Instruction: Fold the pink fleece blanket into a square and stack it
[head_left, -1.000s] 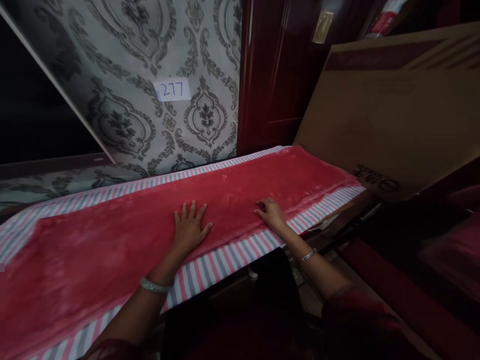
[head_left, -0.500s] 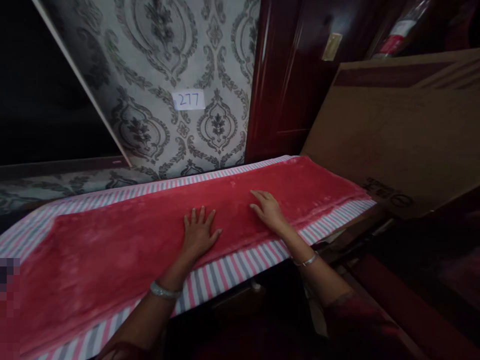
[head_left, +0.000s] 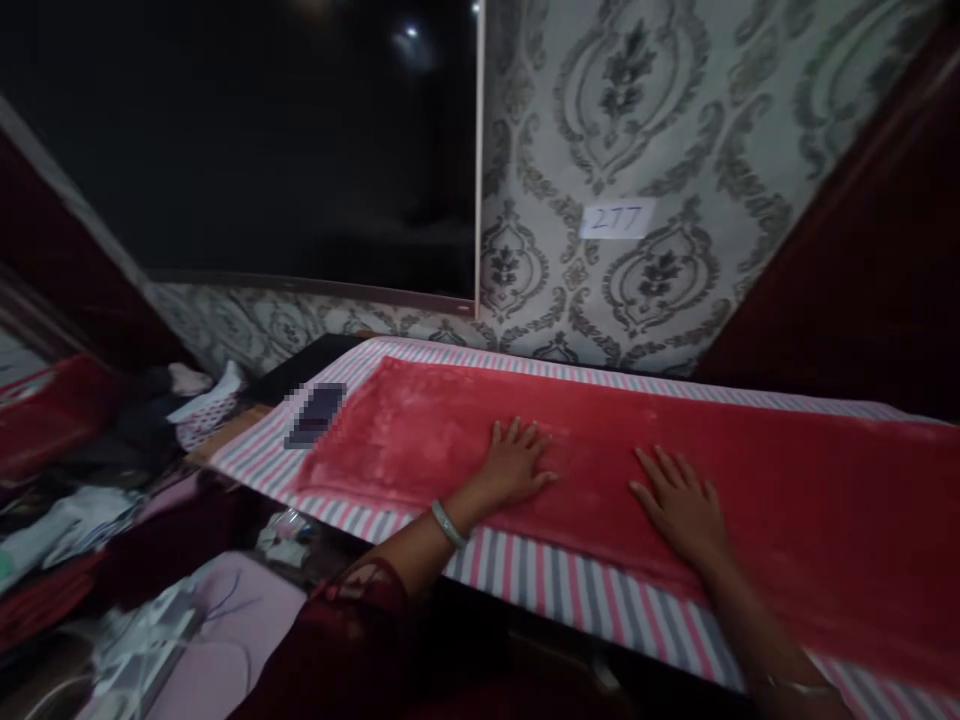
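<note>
A long red plush cloth (head_left: 435,430), folded in layers, lies stretched out over a striped cloth (head_left: 592,600) in white, pink and grey. My left hand (head_left: 514,465) rests flat on the red cloth, fingers spread and palm down. To its right, my right hand (head_left: 682,505) also lies on the red cloth with its fingers apart. Neither hand grips anything. The right end of the red cloth runs out of view.
A dark blurred-out object (head_left: 316,414) sits on the striped cloth at the left. Behind stands a large black screen (head_left: 300,150), beside patterned wallpaper with a paper label (head_left: 617,218) reading 277. Clothes and a white power strip (head_left: 146,650) clutter the lower left.
My view has turned left, bringing the screen and the cloth's left end into sight and taking the cardboard box out. Both hands stay spread on the red cloth, the right one's fingers wider apart.
</note>
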